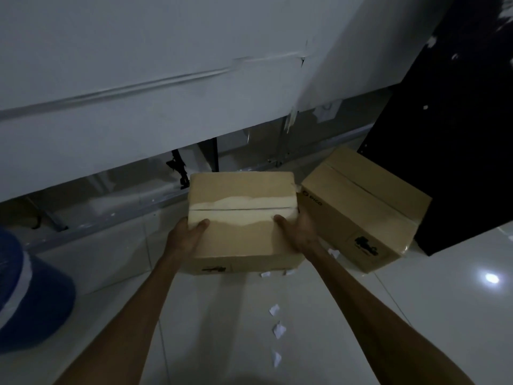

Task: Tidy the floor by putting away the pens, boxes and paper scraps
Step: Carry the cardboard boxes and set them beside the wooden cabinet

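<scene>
Cardboard box (241, 220): we grip it w/ left hand (191, 232) & right hand (295, 232), long axis left-right, seam up.

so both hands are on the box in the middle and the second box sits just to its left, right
Not quite. Left hand and right hand do hold the middle box, but the head view shows the second box just to its right, not its left.

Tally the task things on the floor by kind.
Cardboard boxes: 2, the held box and the second box.
Paper scraps: 6 visible, such as one.
Pens: 0 visible.
Total: 8.
</scene>
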